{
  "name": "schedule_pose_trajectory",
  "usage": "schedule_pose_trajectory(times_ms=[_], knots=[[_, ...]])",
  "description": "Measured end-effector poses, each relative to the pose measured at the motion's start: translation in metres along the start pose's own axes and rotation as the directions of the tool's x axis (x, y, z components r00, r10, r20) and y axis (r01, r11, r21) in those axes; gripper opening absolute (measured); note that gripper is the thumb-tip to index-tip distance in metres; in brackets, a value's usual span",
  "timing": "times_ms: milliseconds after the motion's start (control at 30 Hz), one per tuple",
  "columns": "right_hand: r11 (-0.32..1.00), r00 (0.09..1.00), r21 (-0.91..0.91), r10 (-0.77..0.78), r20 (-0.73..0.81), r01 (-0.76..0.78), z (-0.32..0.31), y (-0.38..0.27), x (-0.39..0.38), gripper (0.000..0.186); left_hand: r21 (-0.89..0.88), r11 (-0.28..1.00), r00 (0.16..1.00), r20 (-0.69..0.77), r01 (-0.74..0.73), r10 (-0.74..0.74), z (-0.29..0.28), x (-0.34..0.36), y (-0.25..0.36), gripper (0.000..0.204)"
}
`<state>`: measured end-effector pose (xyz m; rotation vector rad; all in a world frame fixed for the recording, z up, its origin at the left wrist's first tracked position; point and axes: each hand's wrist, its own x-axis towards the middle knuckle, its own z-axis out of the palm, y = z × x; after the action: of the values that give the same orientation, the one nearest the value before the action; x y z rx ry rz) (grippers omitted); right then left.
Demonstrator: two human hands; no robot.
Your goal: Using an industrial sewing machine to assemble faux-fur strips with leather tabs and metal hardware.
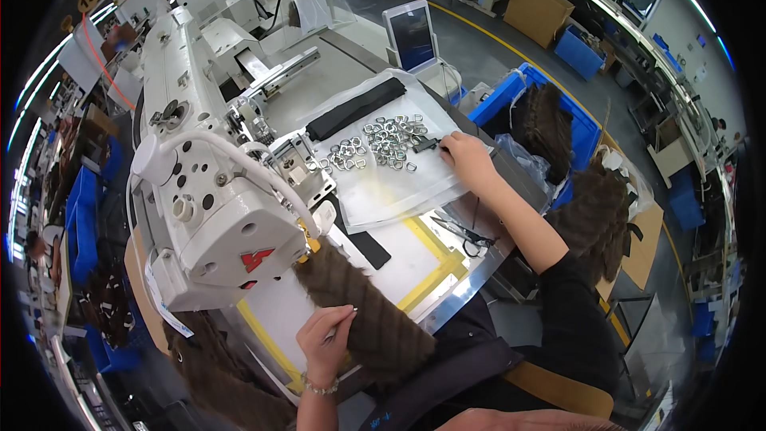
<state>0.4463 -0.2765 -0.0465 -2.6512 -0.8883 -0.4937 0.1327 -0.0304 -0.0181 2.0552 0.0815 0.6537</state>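
My left hand [325, 339] is closed in a pinch at the left edge of a brown fur panel [375, 323]. A small shiny bit shows at its fingertips, too small to name. Reaching out to the right, my right hand [468, 160] has its thumb and fingers closed on the end of a short black strip [427, 145]. That strip lies beside a pile of silver metal rings [391, 140] on a clear plastic sheet [375, 199]. The fur panel runs from my lap to under the white sewing machine's head [231, 223].
A folded black cloth [357, 108] lies behind the rings, and a flat black strip [363, 246] in front. Scissors [467, 237] rest near the table's right edge. A screen [412, 36] stands at the back. Right of the table are a blue bin [586, 124] and fur pieces [594, 211].
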Motion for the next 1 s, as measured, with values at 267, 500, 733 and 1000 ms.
schedule_pose_trajectory(times_ms=[267, 500, 733, 1000], knots=[[0.932, 0.976, 0.29, 0.211, 0.052, -0.217, -0.05, -0.051, -0.003, 0.024, -0.156, 0.952, 0.961, -0.039, 0.265, -0.274, -0.008, -0.009, -0.001, 0.018], [0.358, 0.878, 0.809, 0.075, 0.473, -0.466, -0.069, -0.164, -0.081, 0.031, -0.582, 0.662, 0.84, 0.071, 0.473, -0.537, -0.001, -0.003, -0.014, 0.02], [0.092, 0.808, 0.823, -0.156, 0.568, -0.561, -0.047, -0.216, -0.101, 0.021, -0.633, 0.647, 0.854, 0.045, 0.426, -0.518, -0.005, -0.005, -0.013, 0.015], [-0.251, 0.686, 0.639, -0.284, 0.67, -0.727, -0.036, -0.221, -0.1, 0.013, -0.702, 0.581, 0.85, 0.066, 0.412, -0.522, -0.001, -0.009, -0.015, 0.016]])
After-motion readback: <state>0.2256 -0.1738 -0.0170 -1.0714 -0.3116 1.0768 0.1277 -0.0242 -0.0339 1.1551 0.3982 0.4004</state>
